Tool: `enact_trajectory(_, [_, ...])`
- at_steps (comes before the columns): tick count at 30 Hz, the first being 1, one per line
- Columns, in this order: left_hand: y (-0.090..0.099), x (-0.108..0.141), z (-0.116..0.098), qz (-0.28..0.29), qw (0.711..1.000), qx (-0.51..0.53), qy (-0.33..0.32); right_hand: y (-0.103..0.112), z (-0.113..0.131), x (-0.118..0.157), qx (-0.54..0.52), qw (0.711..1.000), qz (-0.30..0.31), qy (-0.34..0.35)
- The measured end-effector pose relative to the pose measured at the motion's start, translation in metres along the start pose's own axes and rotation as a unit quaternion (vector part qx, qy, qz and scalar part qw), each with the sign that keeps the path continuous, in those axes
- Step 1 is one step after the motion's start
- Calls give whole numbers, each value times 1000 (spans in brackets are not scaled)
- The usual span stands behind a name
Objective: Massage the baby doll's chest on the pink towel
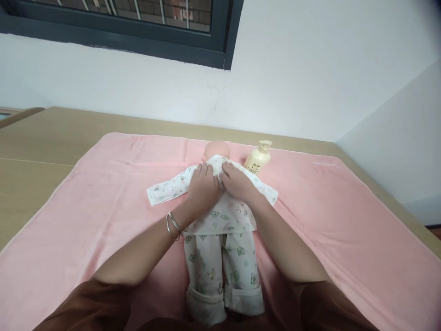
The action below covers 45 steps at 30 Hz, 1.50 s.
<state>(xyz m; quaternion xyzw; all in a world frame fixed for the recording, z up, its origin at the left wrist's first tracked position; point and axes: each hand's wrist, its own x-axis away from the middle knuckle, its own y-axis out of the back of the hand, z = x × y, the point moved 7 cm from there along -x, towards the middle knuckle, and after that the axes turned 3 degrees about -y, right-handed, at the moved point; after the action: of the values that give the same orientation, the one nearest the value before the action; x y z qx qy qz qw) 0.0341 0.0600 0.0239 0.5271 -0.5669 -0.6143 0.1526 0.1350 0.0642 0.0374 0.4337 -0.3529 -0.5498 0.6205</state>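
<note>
A baby doll (217, 149) lies on its back or front, I cannot tell which, with its smooth head pointing away from me. It wears a white printed baby shirt (223, 218), its sleeves spread to both sides, and matching trousers (205, 259) with turned-up cuffs. My left hand (204, 186) is closed on the shirt just below the neck, fingers bent into the cloth. Beside it my right hand (237, 180) pinches the shirt near the collar. The fingertips of both hands nearly meet, and the cloth between them is partly hidden.
A pale yellow pump bottle (258, 158) is to the right of the doll's head. Under everything a pink blanket (113, 197) covers much of the wooden table (69, 124). A white wall (292, 69) and a dark window frame (138, 39) rise behind.
</note>
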Motion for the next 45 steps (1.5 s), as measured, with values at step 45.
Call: enact_trajectory(45, [-17, -11, 33, -36, 989, 123, 80, -4, 12, 14, 42, 997, -64, -10])
